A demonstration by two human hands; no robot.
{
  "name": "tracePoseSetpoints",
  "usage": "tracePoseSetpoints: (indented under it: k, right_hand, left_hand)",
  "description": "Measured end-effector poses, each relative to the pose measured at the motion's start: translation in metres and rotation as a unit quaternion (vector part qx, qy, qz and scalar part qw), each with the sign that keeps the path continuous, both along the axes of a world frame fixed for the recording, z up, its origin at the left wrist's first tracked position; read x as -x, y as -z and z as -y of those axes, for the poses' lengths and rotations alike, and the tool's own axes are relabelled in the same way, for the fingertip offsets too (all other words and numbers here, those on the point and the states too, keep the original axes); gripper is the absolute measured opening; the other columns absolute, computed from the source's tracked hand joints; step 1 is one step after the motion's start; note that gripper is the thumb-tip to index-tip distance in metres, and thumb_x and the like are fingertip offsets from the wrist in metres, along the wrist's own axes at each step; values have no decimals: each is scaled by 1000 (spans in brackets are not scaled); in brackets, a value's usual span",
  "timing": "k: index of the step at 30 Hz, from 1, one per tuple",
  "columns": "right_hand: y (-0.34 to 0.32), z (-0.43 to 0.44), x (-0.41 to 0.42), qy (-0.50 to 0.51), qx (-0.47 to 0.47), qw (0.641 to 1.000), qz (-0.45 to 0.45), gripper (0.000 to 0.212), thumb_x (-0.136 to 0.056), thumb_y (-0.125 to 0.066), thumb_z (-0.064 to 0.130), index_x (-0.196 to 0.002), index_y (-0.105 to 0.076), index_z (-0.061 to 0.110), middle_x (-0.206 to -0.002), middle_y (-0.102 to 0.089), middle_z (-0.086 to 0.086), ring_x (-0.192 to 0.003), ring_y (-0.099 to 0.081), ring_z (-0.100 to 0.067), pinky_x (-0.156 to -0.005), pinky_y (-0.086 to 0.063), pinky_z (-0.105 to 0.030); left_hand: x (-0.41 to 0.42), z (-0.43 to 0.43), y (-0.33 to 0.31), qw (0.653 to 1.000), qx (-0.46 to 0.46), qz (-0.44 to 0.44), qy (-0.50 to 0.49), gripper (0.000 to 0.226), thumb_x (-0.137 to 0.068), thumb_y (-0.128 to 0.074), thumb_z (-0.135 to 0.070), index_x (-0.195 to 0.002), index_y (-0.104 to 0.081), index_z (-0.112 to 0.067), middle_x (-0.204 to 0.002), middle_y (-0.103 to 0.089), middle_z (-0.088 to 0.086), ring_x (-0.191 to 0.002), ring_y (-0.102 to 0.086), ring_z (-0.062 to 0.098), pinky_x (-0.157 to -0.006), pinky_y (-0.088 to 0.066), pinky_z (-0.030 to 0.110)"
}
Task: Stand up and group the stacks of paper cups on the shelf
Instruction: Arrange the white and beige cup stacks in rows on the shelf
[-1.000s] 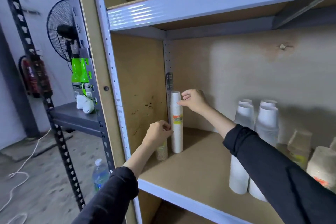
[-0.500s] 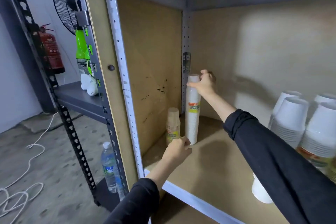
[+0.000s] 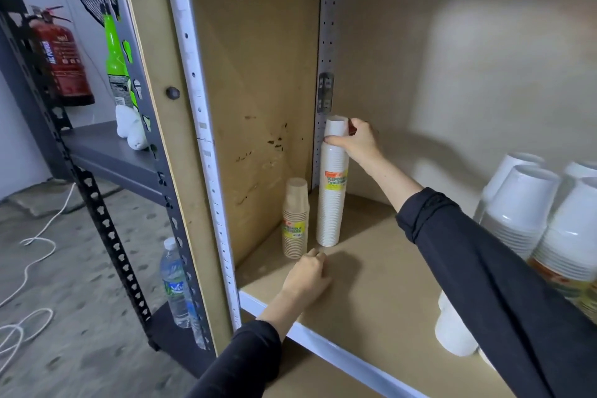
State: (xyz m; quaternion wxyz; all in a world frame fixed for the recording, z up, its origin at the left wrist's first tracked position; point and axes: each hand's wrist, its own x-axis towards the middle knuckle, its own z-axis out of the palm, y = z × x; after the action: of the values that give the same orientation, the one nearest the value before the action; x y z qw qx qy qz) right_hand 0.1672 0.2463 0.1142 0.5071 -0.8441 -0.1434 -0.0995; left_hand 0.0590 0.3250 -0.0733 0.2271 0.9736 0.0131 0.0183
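Observation:
A tall stack of white paper cups (image 3: pixel 332 191) stands upright in the far left corner of the shelf (image 3: pixel 371 287). My right hand (image 3: pixel 357 140) grips its top. Just left of it stands a short stack of brown paper cups (image 3: pixel 295 220) with a yellow label, close to the side wall. My left hand (image 3: pixel 307 276) rests on the shelf board in front of the brown stack, fingers curled, holding nothing. At the right, several stacks of larger white cups (image 3: pixel 529 213) lean together, partly hidden by my right sleeve.
A side panel (image 3: pixel 252 107) closes the shelf on the left. Beyond it a grey rack (image 3: pixel 106 152) holds a green bottle (image 3: pixel 114 58) and a white object. A water bottle (image 3: pixel 176 284) stands low down, a fire extinguisher (image 3: pixel 64 58) hangs on the wall, and a white cable (image 3: pixel 29 265) lies on the floor.
My left hand let go of the brown stack and dropped to the shelf board in front of it. My right hand stays on the top of the white stack. The view tilted down and closer.

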Motion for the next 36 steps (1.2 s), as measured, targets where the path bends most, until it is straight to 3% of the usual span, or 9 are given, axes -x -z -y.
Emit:
tracePoseSetpoints:
  k: [5,10,15,19,22,25,28,32,36]
  right_hand:
    - [0,3,0,-35,-28,998,-42,65,-79,-69,14,-134,-38,-1,-136,-49,-16,-121,-51,-28,-85,-43,-29]
    - [0,3,8,-29,-42,998,-36,49,-78,-69,11,-121,-49,-3,-124,-57,-18,-112,-56,-29,-81,-44,-30]
    - [-4,6,25,-9,-61,998,-22,51,-74,-73,10,-118,-51,-5,-122,-58,-19,-110,-57,-29,-79,-46,-29]
    - [-17,16,50,5,-85,996,5,46,-73,-73,7,-112,-55,-9,-113,-61,-18,-89,-52,-19,-56,-41,-12]
    - [-29,25,72,3,-97,995,18,41,-73,-73,6,-108,-55,-7,-98,-53,-9,-86,-48,-17,-40,-38,-1]
    - [-40,38,98,15,-93,995,31,34,-72,-73,9,-100,-56,1,-95,-53,-6,-84,-50,-19,-39,-37,-3]
    - [-47,55,128,30,-73,995,55,43,-75,-72,13,-111,-57,-3,-98,-55,-6,-83,-49,-16,-37,-36,0]
    - [-51,80,159,75,-38,992,89,41,-70,-76,23,-103,-64,2,-105,-67,-9,-81,-53,-15,-48,-33,-14]
    - [-54,109,186,118,-24,988,93,33,-67,-77,27,-90,-66,6,-84,-60,-2,-74,-52,-15,-46,-29,-17]
  left_hand:
    - [0,1,10,999,-41,4,10,33,-92,-42,-19,-117,-51,1,-128,-48,15,-120,-46,29,-100,-42,40]
    - [2,1,19,999,-37,19,14,33,-96,-38,-19,-120,-50,0,-131,-46,12,-123,-42,25,-101,-40,37]
    - [7,-1,22,999,-27,26,14,34,-97,-36,-21,-122,-49,-2,-135,-44,9,-124,-44,24,-99,-42,35]
    - [18,0,21,999,-30,23,10,33,-97,-35,-21,-121,-50,-2,-133,-46,9,-118,-50,26,-95,-44,36]
    - [27,2,17,999,-28,24,5,33,-98,-35,-20,-120,-51,-2,-133,-46,9,-116,-52,27,-94,-44,37]
    - [37,8,10,999,-26,23,1,33,-98,-34,-20,-120,-51,-3,-133,-46,9,-116,-52,27,-94,-44,37]
    - [48,18,2,1000,-20,14,3,33,-98,-34,-20,-122,-51,-6,-133,-47,8,-115,-53,28,-93,-45,38]
    - [62,35,-1,999,-26,18,26,33,-97,-35,-19,-122,-52,-6,-133,-46,8,-113,-55,29,-92,-46,38]
    - [72,55,-2,998,-34,29,53,32,-98,-36,-19,-121,-52,-3,-132,-47,9,-111,-56,30,-91,-47,40]
